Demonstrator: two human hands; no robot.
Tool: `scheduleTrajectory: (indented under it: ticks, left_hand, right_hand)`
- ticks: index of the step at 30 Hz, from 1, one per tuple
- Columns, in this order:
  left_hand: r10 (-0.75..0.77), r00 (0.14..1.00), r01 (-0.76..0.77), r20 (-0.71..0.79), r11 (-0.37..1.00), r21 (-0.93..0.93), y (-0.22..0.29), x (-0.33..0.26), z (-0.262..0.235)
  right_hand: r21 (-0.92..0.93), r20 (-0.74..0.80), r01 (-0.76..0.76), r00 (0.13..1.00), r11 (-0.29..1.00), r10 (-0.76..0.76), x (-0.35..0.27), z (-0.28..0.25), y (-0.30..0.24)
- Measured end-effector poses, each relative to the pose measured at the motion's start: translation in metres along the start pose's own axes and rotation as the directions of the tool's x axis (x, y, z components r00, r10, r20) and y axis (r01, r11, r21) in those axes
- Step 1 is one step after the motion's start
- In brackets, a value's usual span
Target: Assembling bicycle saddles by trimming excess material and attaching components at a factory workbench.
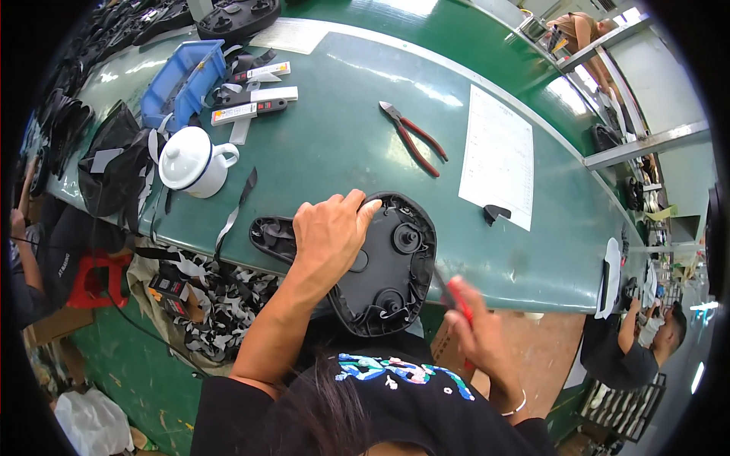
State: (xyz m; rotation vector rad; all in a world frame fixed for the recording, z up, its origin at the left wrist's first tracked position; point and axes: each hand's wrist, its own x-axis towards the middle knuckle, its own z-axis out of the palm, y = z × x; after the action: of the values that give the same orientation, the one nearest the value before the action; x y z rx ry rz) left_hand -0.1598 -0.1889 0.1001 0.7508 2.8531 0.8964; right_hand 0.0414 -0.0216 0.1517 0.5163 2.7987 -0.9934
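Note:
A black bicycle saddle point(372, 281) lies underside up at the table's near edge, its narrow nose to the left. Its cover is folded over the rim, and round bosses show on the shell. My left hand point(331, 232) is closed over the saddle's middle, thumb toward the far rim. To the right of the saddle, my right hand point(480, 334) grips a red-handled tool point(458, 299); its dark tip points at the saddle's rim. Motion blurs this tool, so its exact kind is unclear. Red-handled cutting pliers point(413, 139) rest farther back on the table.
A white lidded mug point(199, 163), a blue bin point(181, 82) and several utility knives point(249, 111) stand or lie at the left. A paper sheet point(498, 152) with a dark scrap point(496, 213) is at the right. Below the table edge sits a sack of scraps point(220, 311). Other people work at both sides.

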Motion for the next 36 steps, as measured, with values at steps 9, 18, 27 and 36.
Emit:
scheduleTrajectory:
  ticks: [9,18,27,36]
  left_hand:
    - [0.051,0.999,-0.051,-0.016,0.998,0.022,0.005,-0.001,0.001]
    - [-0.081,0.996,0.084,-0.037,0.993,0.078,0.002,0.008,0.003]
    - [0.592,0.799,-0.601,-0.106,0.793,-0.103,0.035,0.016,0.003]
    - [0.482,0.857,-0.483,-0.184,0.875,0.040,0.014,0.051,0.025]
  right_hand:
    - [-0.104,-0.278,0.533,0.795,0.840,-0.539,0.120,0.022,-0.007]
    - [0.965,-0.027,0.048,0.996,0.258,-0.085,0.083,-0.021,-0.004]
    - [0.848,-0.301,0.256,0.953,0.465,0.023,0.084,-0.021,-0.028]
    - [0.214,-0.256,0.270,0.943,0.939,-0.213,0.091,-0.011,0.013]
